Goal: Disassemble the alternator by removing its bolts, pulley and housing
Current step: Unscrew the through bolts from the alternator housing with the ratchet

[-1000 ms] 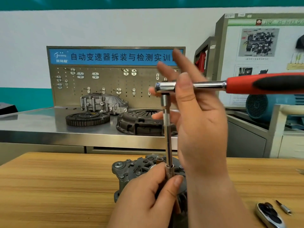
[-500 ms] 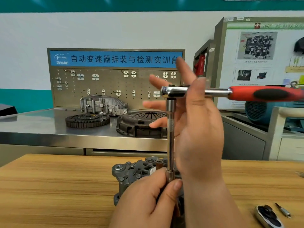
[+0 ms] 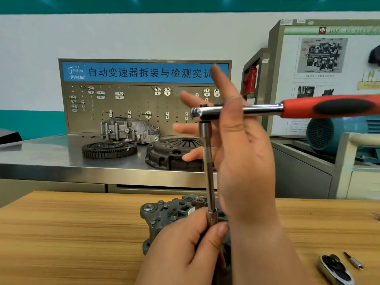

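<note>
The alternator [image 3: 164, 212] sits at the middle of the wooden table [image 3: 72, 233], close to its front edge. The left hand [image 3: 185, 249] lies over it, fingers and thumb curled round the lower end of an upright extension bar [image 3: 209, 177]. A ratchet [image 3: 257, 110] with a red handle sits on top of the bar, its handle pointing toward the right edge. The right hand [image 3: 246, 161] is wide, its thumb laid across the ratchet's chrome neck and its fingers splayed straight behind. Near the front right corner lie a second ratchet head [image 3: 335, 268] and a small bit [image 3: 353, 263]. On the steel bench [image 3: 41, 157] behind rest a toothed flywheel [image 3: 109, 149] and a clutch cover [image 3: 172, 153]
</note>
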